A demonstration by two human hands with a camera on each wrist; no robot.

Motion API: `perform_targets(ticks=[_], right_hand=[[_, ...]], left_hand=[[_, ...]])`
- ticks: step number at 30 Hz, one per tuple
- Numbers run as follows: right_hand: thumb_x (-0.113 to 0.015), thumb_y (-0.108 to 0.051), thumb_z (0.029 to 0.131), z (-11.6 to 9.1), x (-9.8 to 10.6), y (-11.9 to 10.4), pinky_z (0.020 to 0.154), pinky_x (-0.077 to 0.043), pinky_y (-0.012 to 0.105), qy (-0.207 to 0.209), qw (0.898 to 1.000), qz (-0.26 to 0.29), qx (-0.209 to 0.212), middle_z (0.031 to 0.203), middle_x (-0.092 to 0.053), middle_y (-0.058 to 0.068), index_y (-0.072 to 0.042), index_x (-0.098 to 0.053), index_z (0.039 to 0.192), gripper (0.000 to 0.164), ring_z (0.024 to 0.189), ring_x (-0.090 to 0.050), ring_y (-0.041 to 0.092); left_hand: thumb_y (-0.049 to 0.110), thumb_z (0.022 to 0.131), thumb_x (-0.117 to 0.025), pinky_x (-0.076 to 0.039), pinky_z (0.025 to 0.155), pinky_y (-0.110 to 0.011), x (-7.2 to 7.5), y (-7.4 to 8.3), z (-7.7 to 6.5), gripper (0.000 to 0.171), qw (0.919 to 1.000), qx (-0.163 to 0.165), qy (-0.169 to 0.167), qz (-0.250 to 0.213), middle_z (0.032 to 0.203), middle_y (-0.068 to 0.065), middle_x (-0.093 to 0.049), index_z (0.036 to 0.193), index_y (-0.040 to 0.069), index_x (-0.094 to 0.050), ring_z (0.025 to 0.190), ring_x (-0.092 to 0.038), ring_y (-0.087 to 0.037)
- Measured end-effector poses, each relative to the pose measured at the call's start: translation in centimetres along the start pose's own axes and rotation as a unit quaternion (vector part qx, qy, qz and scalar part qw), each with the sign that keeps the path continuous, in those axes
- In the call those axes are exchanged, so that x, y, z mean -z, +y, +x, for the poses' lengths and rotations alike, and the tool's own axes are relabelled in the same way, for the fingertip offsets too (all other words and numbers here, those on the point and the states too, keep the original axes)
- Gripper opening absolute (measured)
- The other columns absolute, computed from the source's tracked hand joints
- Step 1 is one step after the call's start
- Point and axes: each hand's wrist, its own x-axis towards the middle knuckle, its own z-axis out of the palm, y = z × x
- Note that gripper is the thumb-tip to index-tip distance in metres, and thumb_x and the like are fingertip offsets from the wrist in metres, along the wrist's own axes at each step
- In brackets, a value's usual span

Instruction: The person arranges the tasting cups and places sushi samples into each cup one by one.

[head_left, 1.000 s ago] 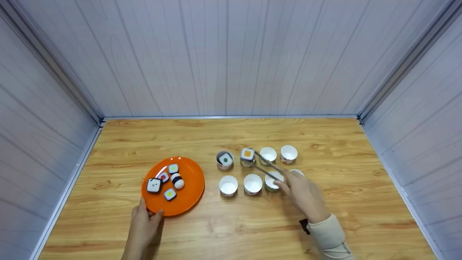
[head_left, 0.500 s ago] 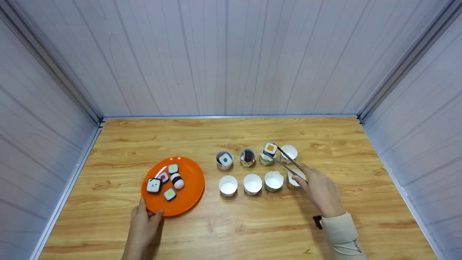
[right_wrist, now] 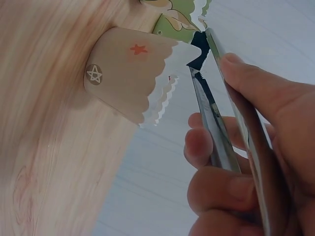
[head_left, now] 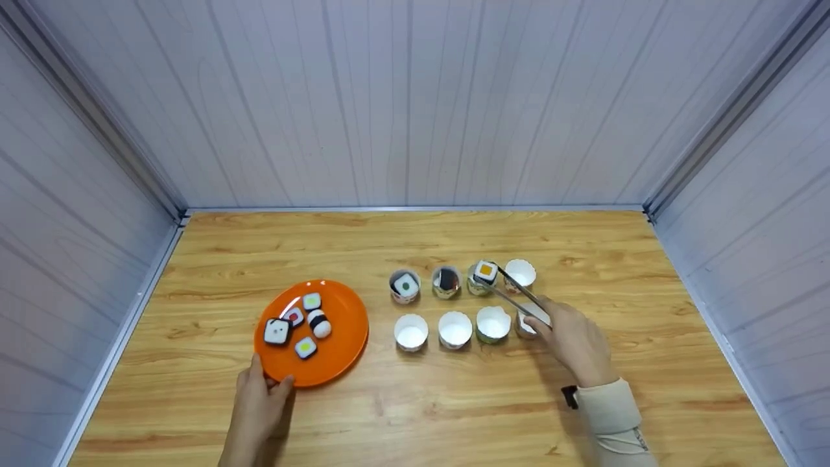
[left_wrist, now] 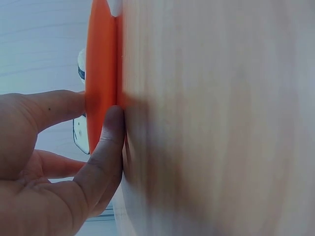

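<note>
My right hand (head_left: 574,340) grips metal tongs (right_wrist: 219,123), whose tips hold a toy sushi piece (head_left: 486,271) with a yellow-orange centre. That piece sits at the mouth of the third cup (head_left: 478,289) in the back row. With thumb and fingers, my left hand (head_left: 258,405) pinches the near rim of an orange plate (head_left: 340,347). In the left wrist view the fingers reach under the plate's edge (left_wrist: 102,73). On the plate lie several more sushi pieces, among them a white one with a black band (head_left: 319,323) and a square one with a face (head_left: 277,331).
Paper cups stand in two rows right of the plate. The first back cup (head_left: 404,295) holds a green-centred piece, the second (head_left: 446,293) a dark one. The front cups, such as the leftmost (head_left: 411,333), show bare white insides. Panel walls (head_left: 415,110) enclose the wooden table (head_left: 402,415).
My right hand moved right with the tongs, carrying the orange-centred piece from above the second back cup to the third, then lowered it slightly. The left hand and plate stayed in place.
</note>
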Motion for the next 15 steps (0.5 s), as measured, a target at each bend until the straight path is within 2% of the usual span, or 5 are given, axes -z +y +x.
perform_targets(ticks=[9, 15], right_hand=[[-0.068, -0.04, 0.096, 0.2, 0.2, -0.5, 0.056, -0.049, 0.054, 0.002, 1.0, 0.017, -0.006, 0.103, -0.07, 0.017, -0.012, -0.066, 0.128, 0.043, 0.08, -0.067, 0.037], [-0.068, -0.04, 0.095, 0.1, 0.0, -1.1, 0.053, -0.047, 0.049, 0.003, 1.0, 0.017, -0.002, 0.096, -0.07, 0.013, -0.014, -0.067, 0.126, 0.04, 0.073, -0.065, 0.032]], left_hand=[[0.009, 0.102, -0.055, -0.042, 0.1, -0.053, 0.0, 0.1, -0.1, 0.08, 1.0, 0.002, -0.001, -0.005, 0.143, -0.04, -0.021, 0.155, -0.009, 0.002, 0.122, -0.039, -0.043], [0.012, 0.103, -0.054, -0.04, 0.103, -0.054, 0.1, 0.1, -0.1, 0.081, 0.9999, 0.009, -0.01, -0.006, 0.146, -0.04, -0.018, 0.154, -0.009, 0.005, 0.124, -0.037, -0.044]])
